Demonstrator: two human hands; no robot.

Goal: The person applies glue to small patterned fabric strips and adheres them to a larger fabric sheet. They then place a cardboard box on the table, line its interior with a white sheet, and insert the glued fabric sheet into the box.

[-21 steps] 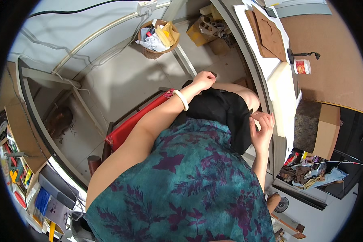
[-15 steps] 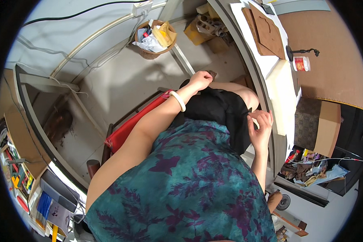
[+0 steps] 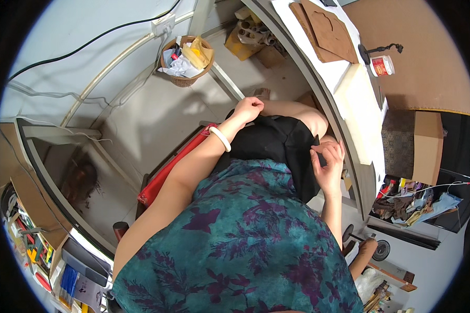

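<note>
Head view: right hand [image 3: 330, 165] together on the cloth [image 3: 269, 138]; I can't tell left hand's [image 3: 249, 109] grip. I'd judge it adjusting; next calls for steady pinching.

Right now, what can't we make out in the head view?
Head view:
Left hand: curled, hiding whether it holds anything.
Right hand: contact with black cloth too small to confirm.
Basket: papers on top hide what's underneath.
Shirt: cut off by the picture's lower edge.
</note>
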